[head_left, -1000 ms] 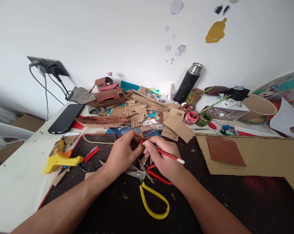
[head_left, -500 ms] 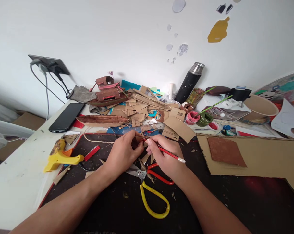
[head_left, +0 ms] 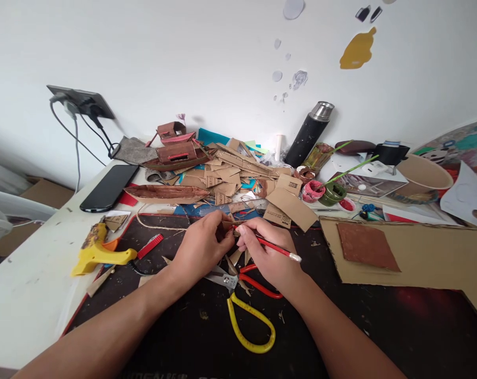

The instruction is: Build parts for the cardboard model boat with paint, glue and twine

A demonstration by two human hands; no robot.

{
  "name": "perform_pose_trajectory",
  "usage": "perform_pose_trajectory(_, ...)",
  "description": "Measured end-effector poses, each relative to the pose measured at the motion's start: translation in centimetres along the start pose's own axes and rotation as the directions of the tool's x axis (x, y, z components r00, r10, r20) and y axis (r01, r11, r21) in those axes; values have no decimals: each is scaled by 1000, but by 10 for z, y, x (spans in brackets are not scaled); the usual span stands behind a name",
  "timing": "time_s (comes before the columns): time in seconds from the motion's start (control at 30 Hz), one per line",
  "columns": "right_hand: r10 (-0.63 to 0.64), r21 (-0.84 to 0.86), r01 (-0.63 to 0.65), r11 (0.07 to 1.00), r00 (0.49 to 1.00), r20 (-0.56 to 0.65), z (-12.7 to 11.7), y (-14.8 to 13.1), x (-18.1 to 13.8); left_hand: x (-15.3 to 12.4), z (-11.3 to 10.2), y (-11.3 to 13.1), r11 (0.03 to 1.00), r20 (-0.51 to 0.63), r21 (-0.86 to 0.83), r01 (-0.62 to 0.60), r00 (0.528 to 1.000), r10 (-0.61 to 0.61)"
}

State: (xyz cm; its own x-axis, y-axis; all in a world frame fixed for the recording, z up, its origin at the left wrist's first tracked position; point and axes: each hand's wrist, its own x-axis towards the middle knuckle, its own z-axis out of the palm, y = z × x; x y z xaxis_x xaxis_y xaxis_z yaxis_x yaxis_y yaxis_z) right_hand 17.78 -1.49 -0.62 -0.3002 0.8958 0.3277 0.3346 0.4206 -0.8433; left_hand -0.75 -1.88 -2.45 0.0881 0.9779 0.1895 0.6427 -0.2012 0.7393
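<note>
A red pencil point(head_left: 276, 247) with a white eraser end lies in my right hand point(head_left: 268, 247), whose fingers are closed around it. Its tip points toward my left hand point(head_left: 205, 245). The fingers of my left hand are pinched together close to the pencil tip; a small piece between them is mostly hidden and I cannot make out what it is. Just below both hands lie scissors point(head_left: 231, 284) with one yellow and one red handle, their blades partly under my left hand. Small cardboard scraps point(head_left: 235, 258) lie beneath my fingers.
On the left are a yellow glue gun point(head_left: 108, 255), a red-handled cutter point(head_left: 150, 246) and a phone point(head_left: 109, 188). Behind sit a brown model boat hull point(head_left: 167, 194) and a cardboard pile point(head_left: 226, 173). Paint jars point(head_left: 313, 192) and a cardboard sheet point(head_left: 424, 252) are to the right.
The whole view has shifted very slightly. Both hands and the pencil keep nearly the same pose.
</note>
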Motion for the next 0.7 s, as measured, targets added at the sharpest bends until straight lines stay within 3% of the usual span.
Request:
perform_pose_trajectory(0.33,-41,-119,47,992,998,51,2,1,-2,1,3,1,981,13,176,-77,997,75)
perform_pose_trajectory(0.7,12,-121,-2,993,997,79,5,3,-2,0,5,-1,954,58,277,-112,993,100)
